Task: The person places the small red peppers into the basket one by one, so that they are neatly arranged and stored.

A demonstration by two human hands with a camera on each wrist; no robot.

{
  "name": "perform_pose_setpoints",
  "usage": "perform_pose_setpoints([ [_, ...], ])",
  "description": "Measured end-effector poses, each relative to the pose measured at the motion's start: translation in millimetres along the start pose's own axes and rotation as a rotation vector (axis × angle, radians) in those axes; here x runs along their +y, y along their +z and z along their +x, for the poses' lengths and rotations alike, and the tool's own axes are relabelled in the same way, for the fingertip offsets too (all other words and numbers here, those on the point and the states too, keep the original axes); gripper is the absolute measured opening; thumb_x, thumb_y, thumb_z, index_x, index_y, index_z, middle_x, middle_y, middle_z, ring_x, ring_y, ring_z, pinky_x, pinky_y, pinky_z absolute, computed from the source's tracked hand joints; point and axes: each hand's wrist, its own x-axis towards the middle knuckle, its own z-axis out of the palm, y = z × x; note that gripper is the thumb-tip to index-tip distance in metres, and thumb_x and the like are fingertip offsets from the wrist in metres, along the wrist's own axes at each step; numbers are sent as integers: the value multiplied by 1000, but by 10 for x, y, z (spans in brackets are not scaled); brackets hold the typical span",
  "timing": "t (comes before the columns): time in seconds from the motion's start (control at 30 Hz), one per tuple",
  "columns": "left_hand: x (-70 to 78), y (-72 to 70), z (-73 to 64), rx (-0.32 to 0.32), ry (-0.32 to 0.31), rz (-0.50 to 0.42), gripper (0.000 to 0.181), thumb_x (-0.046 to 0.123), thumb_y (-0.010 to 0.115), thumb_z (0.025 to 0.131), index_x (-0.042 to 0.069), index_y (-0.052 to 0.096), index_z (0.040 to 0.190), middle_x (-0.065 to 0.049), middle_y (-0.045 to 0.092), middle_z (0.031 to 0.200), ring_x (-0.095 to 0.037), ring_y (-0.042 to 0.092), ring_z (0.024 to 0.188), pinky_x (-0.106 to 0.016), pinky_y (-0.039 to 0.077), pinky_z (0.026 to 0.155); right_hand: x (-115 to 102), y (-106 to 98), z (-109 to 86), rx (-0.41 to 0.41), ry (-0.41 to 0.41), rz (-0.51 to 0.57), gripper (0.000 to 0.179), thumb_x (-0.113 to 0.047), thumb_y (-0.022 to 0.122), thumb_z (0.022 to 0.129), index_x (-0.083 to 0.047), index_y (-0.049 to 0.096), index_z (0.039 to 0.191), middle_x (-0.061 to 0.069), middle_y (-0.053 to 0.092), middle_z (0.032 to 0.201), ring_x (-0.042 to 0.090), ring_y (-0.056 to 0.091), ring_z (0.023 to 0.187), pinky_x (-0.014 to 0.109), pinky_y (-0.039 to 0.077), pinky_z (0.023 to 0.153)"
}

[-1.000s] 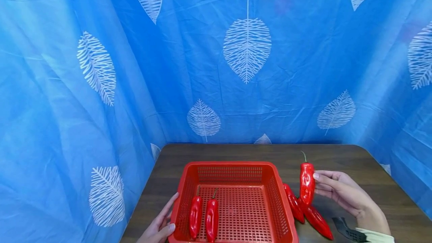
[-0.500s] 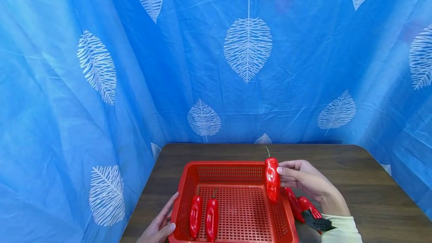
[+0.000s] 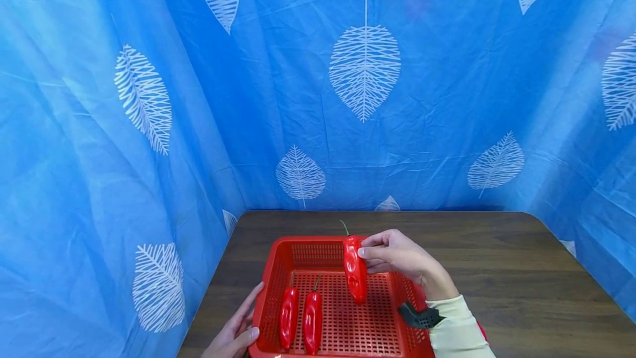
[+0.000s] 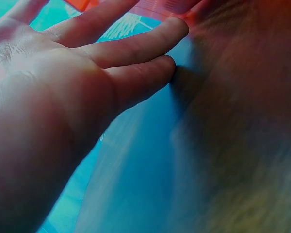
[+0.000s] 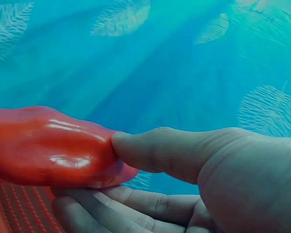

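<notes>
Pepper (image 3: 355, 274) hung over basket (image 3: 318, 253), pinched by right grip (image 3: 397, 256) — left grip (image 3: 232, 331), fingers spread, touched basket near left edge of worktop (image 3: 226, 280).

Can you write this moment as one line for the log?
Right hand: pinches red pepper above basket | left hand: at basket's left side | two peppers: lying inside basket

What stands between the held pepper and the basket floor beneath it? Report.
Nothing visible: the held pepper, in the right grip, appears above bare floor of the red basket; the two lying peppers are off to its left.
</notes>
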Motion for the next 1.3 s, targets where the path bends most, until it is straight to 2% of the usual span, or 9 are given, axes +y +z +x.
perform_pose_setpoints([
  [0.3, 11, -20, 6, -40, 15, 0, 77, 15, 37, 119, 31, -14, 175, -14, 30, 180, -29, 52, 153, -59, 49, 120, 38, 268, 196, -75, 37, -16, 36, -17, 76, 103, 9, 73, 127, 14, 82, 109, 23, 81, 95, 49, 68, 92],
  [0.43, 8, -29, 24, -22, -17, -22, 76, 17, 38, 119, 34, -10, 176, -9, 35, 178, -29, 54, 153, -60, 49, 119, 84, 335, 241, -75, 73, -36, 32, -17, 78, 101, 6, 76, 124, 13, 82, 107, 24, 81, 93, 50, 68, 91],
  [0.63, 5, -50, 35, -5, -33, -9, 78, 19, 40, 119, 31, -12, 175, -8, 40, 174, -29, 56, 151, -58, 50, 119, 219, 395, 301, -92, 107, -50, 24, -15, 79, 100, 4, 79, 115, 12, 82, 102, 23, 81, 89, 49, 69, 88],
  [0.7, -4, -63, 36, -12, -28, -3, 76, 19, 40, 119, 35, -7, 176, -6, 41, 174, -27, 56, 151, -57, 50, 119, 277, 402, 320, -94, 118, -60, 22, -15, 78, 100, 3, 80, 113, 11, 82, 100, 21, 81, 87, 46, 70, 85],
  [0.8, -26, -77, 35, -50, 15, 12, 71, 16, 40, 118, 52, 12, 173, -1, 44, 172, -24, 56, 151, -53, 50, 120, 354, 425, 346, -93, 142, -55, 18, -13, 78, 100, 3, 80, 109, 11, 82, 97, 19, 79, 83, 42, 70, 81],
  [0.93, -41, -84, 36, -105, 64, 20, 68, 12, 38, 117, 63, 32, 161, 3, 47, 169, -22, 55, 151, -49, 50, 122, 401, 470, 347, -87, 175, -121, 15, -13, 79, 99, 2, 81, 102, 9, 81, 89, 17, 78, 78, 40, 70, 77],
  [1.1, -42, -98, 39, -90, 37, -9, 67, 13, 39, 117, 63, 33, 161, 3, 50, 167, -23, 57, 150, -51, 51, 121, 443, 514, 349, -71, 210, -238, 12, -13, 81, 97, -2, 83, 95, 9, 81, 83, 20, 79, 73, 39, 70, 72],
  [1.3, -54, -110, 43, -72, 12, -25, 67, 16, 39, 118, 57, 23, 168, 5, 50, 166, -24, 57, 149, -53, 50, 120, 492, 590, 359, -58, 255, -338, 12, -13, 83, 96, -5, 82, 87, 9, 80, 79, 22, 79, 69, 36, 69, 67],
])
